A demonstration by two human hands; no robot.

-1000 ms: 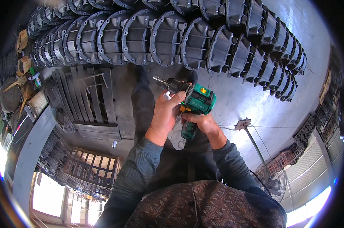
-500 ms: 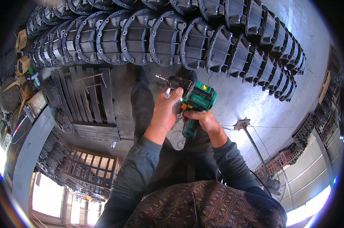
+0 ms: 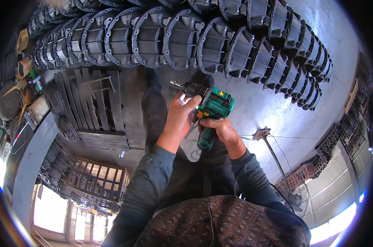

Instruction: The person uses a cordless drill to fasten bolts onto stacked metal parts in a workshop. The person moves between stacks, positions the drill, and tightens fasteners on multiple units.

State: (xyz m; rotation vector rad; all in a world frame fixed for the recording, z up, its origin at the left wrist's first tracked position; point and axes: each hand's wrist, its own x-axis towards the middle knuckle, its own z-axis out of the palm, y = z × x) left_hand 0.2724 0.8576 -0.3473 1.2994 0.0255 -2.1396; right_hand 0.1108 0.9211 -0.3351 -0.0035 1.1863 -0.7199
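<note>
- Head view: drill (image 3: 219, 101) held above the legs (image 3: 154, 101), bit (image 3: 176, 83) pointing far left.
- Right hand (image 3: 221, 128): fingers wrapped round the handle (image 3: 205, 141), likely bearing its weight.
- Left hand (image 3: 180, 115): fingers curled round its nose (image 3: 193, 89), seemingly steadying it; underside hidden.
- Far: metal parts (image 3: 150, 39) in rows.

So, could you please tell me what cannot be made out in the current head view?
In the head view:
- Right hand: lower fingers, hidden behind the green-and-black power drill.
- Small white patch at the left hand: its kind, too small and partly covered by that hand.
- Upper row of dark grey, ribbed, metal-looking housings: full extent, cut off by the top edge.
- Bright rectangular window: whatever lies outside, lost in glare.
</note>
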